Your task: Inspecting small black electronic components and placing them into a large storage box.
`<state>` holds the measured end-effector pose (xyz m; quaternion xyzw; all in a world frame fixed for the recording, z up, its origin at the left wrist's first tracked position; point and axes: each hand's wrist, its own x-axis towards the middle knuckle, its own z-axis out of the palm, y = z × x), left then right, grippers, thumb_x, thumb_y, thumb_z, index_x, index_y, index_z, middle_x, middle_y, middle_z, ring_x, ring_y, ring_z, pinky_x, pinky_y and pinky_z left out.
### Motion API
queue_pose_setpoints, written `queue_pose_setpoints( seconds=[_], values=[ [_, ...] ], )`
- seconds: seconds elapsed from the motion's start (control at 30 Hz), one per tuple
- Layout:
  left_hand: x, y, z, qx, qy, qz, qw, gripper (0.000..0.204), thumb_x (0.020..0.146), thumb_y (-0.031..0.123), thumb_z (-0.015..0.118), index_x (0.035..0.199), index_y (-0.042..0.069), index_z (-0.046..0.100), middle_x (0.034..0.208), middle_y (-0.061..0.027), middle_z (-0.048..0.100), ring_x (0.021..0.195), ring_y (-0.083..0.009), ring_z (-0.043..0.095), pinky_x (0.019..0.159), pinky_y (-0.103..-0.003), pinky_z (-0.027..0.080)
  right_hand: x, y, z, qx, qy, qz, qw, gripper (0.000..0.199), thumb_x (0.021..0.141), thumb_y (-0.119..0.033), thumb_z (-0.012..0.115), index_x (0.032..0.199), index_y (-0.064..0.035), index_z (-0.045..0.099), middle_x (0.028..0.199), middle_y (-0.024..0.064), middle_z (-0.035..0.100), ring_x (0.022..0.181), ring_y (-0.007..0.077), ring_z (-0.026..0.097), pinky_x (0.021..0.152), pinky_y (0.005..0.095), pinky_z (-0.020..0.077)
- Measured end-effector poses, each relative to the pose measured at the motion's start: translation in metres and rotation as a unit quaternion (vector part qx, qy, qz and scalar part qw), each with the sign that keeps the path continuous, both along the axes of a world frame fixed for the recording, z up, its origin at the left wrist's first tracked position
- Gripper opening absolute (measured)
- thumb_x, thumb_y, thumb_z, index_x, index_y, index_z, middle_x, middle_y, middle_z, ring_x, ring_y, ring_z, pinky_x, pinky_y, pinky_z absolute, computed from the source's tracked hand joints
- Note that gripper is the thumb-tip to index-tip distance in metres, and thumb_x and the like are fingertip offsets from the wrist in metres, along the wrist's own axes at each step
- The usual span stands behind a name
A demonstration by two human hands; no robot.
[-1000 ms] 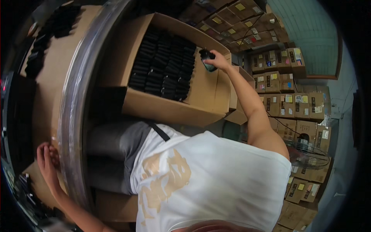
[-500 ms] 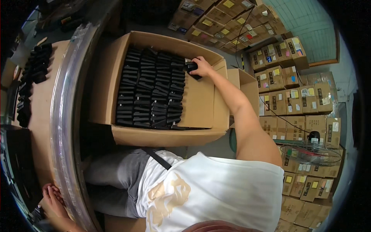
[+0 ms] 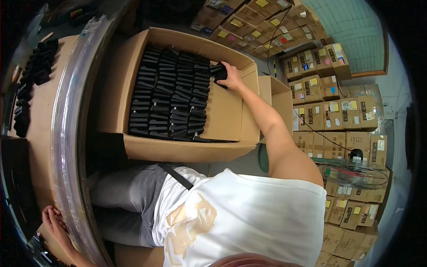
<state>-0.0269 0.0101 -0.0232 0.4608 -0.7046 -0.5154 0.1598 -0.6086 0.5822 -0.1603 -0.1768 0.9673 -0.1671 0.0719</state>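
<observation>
My right hand (image 3: 232, 76) reaches into an open cardboard box (image 3: 178, 150), its fingers closed round a small black plastic piece (image 3: 218, 74) at the far right end of the packed rows. Packed rows of similar thin black plastic pieces (image 3: 171, 93) fill the left and middle of the box. The kind of piece cannot be made out, and my fingers partly cover the held one. At the lower left, my left hand (image 3: 54, 220) rests by the edge of the workbench (image 3: 42, 160). Its fingers are loosely bent and apart, with nothing visible in them.
More black pieces (image 3: 33, 80) stand in a line on the bench at the left. Clear plastic wrapping (image 3: 66, 124) covers the bench edge. Stacked cartons (image 3: 331, 113) line the right and far side. A wire-caged fan (image 3: 356, 173) stands at the right, beside another open carton (image 3: 280, 98).
My right hand stays at the same end of the box with the black piece, its grip slightly shifted. The whole view has moved a little, so the box appears slightly higher and further left.
</observation>
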Motion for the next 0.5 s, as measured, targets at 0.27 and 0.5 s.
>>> queue_pose_setpoints(
  seconds=[0.27,0.5],
  values=[
    [0.005,-0.006,-0.007,0.002,0.006,-0.012,1.000,0.018,0.104,0.022,0.045,0.107,0.010,0.057,0.081,0.0045,0.053,0.056,0.0011,0.037,0.048,-0.013,0.026,-0.016,0.011,-0.015,-0.072,-0.002,-0.025,0.997,0.080,0.069,-0.023,0.078,0.141,-0.0139,0.044,0.128,0.0195,0.056,0.112,0.0352,0.055,0.097,0.0386,0.0448],
    [0.014,-0.017,-0.015,0.028,0.007,-0.020,0.999,0.019,0.104,0.026,0.046,0.109,0.011,0.058,0.083,0.0058,0.054,0.060,0.0005,0.039,0.052,-0.015,0.028,-0.045,0.013,-0.008,-0.046,-0.035,-0.021,0.998,0.059,0.075,-0.012,0.069,0.132,-0.0132,0.054,0.120,0.0114,0.064,0.104,0.0300,0.061,0.091,0.0346,0.0476]
  ],
)
